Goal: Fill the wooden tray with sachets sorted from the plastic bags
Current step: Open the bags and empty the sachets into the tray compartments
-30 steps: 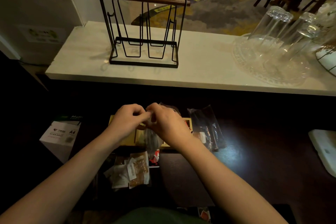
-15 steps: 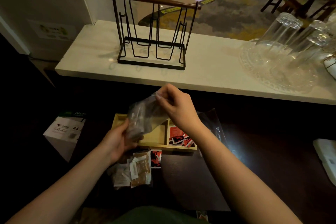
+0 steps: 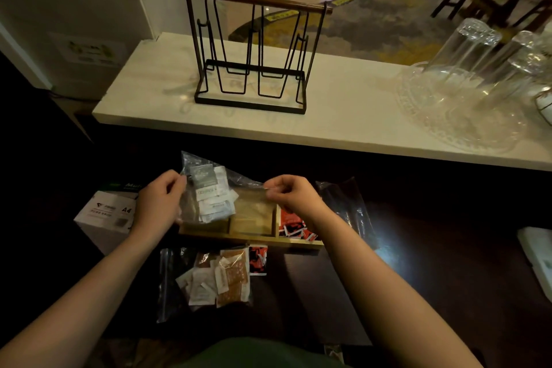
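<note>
A clear plastic bag (image 3: 209, 188) of white and grey sachets hangs stretched above the wooden tray (image 3: 251, 240). My left hand (image 3: 159, 200) grips the bag's left edge and my right hand (image 3: 294, 194) pinches its right edge. The tray has three compartments: the right one holds red sachets (image 3: 294, 227), the middle one looks bare, the left one is hidden behind the bag. In front of the tray lies a second clear bag (image 3: 209, 281) with white and brown sachets, and one red sachet (image 3: 258, 260) lies beside it.
An empty dark plastic bag (image 3: 346, 206) lies right of the tray. A box of A4 paper (image 3: 104, 215) stands at the left. Behind, a white counter (image 3: 343, 116) carries a black wire rack (image 3: 254, 60) and upturned glasses on a glass tray (image 3: 466, 92). A white object (image 3: 537, 257) sits far right.
My hands have parted and spread the bag out flat between them; the left hand rose from the bag's bottom to its left edge, the right hand dropped lower and to the right.
</note>
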Demonstrator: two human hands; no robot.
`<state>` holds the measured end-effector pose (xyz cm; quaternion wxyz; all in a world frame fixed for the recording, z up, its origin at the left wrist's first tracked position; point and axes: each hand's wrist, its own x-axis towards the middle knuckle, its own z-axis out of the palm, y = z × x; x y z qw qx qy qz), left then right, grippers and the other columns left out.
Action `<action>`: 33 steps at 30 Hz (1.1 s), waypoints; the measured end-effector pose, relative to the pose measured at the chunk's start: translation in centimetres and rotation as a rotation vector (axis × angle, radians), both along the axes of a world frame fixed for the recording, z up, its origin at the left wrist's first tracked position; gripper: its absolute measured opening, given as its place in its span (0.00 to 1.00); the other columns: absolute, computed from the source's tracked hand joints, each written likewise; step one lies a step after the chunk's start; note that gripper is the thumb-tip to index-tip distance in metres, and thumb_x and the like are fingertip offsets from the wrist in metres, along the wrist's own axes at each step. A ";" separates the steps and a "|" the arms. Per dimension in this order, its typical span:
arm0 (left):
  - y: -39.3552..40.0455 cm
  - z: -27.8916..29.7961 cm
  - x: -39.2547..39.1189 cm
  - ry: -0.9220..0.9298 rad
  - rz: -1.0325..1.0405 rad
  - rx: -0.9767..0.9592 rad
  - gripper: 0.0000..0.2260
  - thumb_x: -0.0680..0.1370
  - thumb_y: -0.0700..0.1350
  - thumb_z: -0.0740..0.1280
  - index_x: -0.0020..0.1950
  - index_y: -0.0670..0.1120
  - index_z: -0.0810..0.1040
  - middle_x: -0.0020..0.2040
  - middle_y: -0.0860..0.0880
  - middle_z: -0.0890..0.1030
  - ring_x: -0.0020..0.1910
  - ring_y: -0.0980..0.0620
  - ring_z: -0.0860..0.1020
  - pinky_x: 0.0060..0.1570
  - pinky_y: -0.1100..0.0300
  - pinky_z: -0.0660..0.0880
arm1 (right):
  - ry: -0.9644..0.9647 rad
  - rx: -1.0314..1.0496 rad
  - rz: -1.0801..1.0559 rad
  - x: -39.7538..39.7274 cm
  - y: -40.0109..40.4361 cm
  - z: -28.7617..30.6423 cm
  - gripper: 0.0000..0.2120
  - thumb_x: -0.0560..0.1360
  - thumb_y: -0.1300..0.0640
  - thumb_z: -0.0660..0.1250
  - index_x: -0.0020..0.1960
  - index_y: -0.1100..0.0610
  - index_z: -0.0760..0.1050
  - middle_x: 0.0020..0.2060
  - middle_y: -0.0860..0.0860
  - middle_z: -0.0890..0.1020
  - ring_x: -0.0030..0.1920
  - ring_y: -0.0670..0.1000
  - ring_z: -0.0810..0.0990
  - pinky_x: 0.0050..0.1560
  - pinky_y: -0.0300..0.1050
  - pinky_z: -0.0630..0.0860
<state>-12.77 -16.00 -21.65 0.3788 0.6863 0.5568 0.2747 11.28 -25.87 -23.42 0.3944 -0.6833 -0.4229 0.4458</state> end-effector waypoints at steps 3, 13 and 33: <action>0.2 0.7 0.1 0.013 -0.006 0.041 0.13 0.80 0.45 0.61 0.37 0.42 0.72 0.32 0.37 0.75 0.26 0.51 0.75 0.27 0.59 0.72 | 0.096 -0.021 -0.002 -0.1 -0.3 -1.0 0.06 0.76 0.63 0.66 0.52 0.59 0.77 0.42 0.51 0.80 0.39 0.45 0.79 0.38 0.36 0.78; -0.2 2.7 1.7 0.074 -0.077 0.155 0.14 0.76 0.45 0.67 0.34 0.39 0.72 0.30 0.42 0.74 0.30 0.50 0.71 0.30 0.59 0.65 | 0.089 -0.069 -0.061 -0.8 -0.2 -3.8 0.04 0.76 0.64 0.65 0.49 0.60 0.78 0.40 0.51 0.80 0.40 0.49 0.80 0.42 0.39 0.80; 1.0 1.9 2.6 0.153 -0.150 0.167 0.08 0.77 0.47 0.65 0.38 0.48 0.77 0.31 0.46 0.79 0.30 0.47 0.79 0.33 0.45 0.80 | -0.477 0.198 -0.172 1.8 -3.0 -2.1 0.06 0.73 0.58 0.71 0.40 0.48 0.77 0.41 0.43 0.79 0.44 0.42 0.78 0.45 0.36 0.75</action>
